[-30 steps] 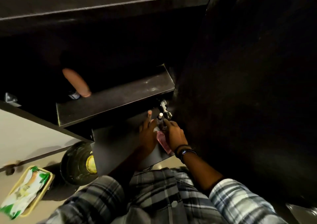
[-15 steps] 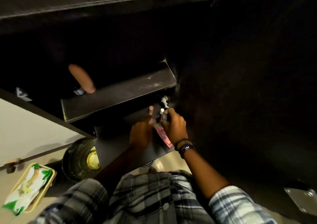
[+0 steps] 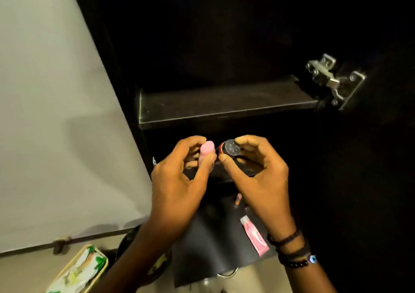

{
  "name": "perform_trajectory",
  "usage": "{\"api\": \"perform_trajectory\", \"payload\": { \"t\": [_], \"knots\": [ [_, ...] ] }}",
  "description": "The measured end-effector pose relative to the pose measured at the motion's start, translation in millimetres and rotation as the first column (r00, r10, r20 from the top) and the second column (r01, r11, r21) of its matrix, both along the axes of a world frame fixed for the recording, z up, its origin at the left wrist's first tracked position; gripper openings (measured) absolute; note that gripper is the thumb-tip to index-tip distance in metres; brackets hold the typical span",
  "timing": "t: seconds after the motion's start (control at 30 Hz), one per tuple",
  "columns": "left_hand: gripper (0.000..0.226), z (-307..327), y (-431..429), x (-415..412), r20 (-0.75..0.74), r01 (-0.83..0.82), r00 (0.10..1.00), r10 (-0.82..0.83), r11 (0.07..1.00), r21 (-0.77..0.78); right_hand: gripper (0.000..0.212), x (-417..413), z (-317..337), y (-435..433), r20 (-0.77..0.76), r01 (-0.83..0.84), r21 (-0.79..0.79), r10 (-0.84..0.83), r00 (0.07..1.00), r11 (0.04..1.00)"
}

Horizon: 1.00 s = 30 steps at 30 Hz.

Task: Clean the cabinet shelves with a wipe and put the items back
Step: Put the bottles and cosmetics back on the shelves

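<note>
My left hand [image 3: 177, 185] grips a small pink capped tube [image 3: 206, 149] between fingers and thumb. My right hand [image 3: 258, 176] grips a small dark round-topped container with a red band [image 3: 231, 148]. Both hands are raised side by side just below the front edge of a dark cabinet shelf [image 3: 224, 104], which looks bare. Under my hands lies a lower dark shelf board [image 3: 208, 248] carrying a pink tube [image 3: 254, 235] and a small pinkish stick [image 3: 237, 199].
The open cabinet door with a metal hinge [image 3: 332, 81] stands at the right. A pale wall [image 3: 49, 113] fills the left. On the floor at the lower left lies a green-and-white wipes pack [image 3: 78, 270], with a dark round bin [image 3: 132, 241] beside it.
The view has swung upright and closer to the cabinet. Both hands have lifted off the lower shelf, each holding a small item, and now hover under the upper shelf.
</note>
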<state>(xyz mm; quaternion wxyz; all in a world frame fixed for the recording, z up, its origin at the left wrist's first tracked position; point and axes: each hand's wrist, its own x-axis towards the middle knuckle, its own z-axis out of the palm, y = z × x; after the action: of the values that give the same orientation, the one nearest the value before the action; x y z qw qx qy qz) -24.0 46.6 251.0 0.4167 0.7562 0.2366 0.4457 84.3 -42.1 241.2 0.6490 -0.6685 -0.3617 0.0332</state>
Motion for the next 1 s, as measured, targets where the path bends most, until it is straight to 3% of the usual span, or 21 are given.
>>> {"api": "perform_trajectory", "payload": {
  "t": [0.17, 0.33, 0.67, 0.87, 1.0],
  "knots": [
    [0.028, 68.9, 21.5, -11.6, 0.084, -0.028, 0.996, 0.013, 0.983, 0.182, 0.028, -4.2, 74.5, 23.3, 0.083, -0.113, 0.170, 0.100, 0.992, 0.979],
    [0.027, 100.4, 48.3, 8.4, 0.131, -0.117, 0.987, 0.089, 0.967, 0.226, 0.027, 16.1, 111.2, 64.2, 0.207, -0.125, 0.180, 0.086, 0.975, 0.976],
    [0.020, 88.9, 79.5, 50.4, 0.034, -0.384, 0.921, 0.388, 0.889, 0.248, 0.024, 47.2, 103.0, 125.1, 0.295, -0.093, 0.007, 0.087, 0.952, 0.996],
    [0.024, 83.2, 84.2, 57.4, -0.012, -0.427, 0.897, 0.441, 0.875, 0.230, 0.033, 46.3, 93.8, 133.2, 0.256, -0.128, 0.031, 0.116, 0.960, 0.991],
    [0.030, 75.3, 83.4, 56.8, 0.049, -0.421, 0.905, 0.422, 0.876, 0.237, 0.036, 42.9, 85.9, 131.6, 0.227, -0.162, 0.040, 0.148, 0.962, 0.986]
  ]
}}
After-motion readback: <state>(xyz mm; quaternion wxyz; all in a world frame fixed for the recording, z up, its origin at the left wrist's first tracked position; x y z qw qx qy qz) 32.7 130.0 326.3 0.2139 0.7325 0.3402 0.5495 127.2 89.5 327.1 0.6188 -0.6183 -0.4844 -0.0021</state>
